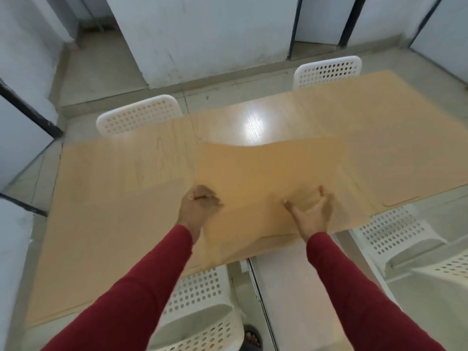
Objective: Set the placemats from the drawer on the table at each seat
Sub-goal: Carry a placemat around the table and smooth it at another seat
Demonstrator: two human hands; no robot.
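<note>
Hands on tan placemat (263,178) (unmarked): left (198,207) pinching its edge, right (312,211) spread underneath.

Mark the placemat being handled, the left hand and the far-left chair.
placemat (266,171): head view, bare middle of its top.
left hand (198,205): head view, back of the hand.
far-left chair (139,115): head view, perforated backrest.

One wooden table (126,168) stands in view, with four white perforated chairs around it: two at the far side (139,115) (328,70) and two at the near side (202,307) (395,234). Placemats are hard to count in the blur: one tan placemat (266,173) is held up, and at least two more lie flat (405,153) (109,239). Two hands show, the left hand (198,206) and the right hand (312,211), each in a red sleeve (141,295) (354,287).
</note>
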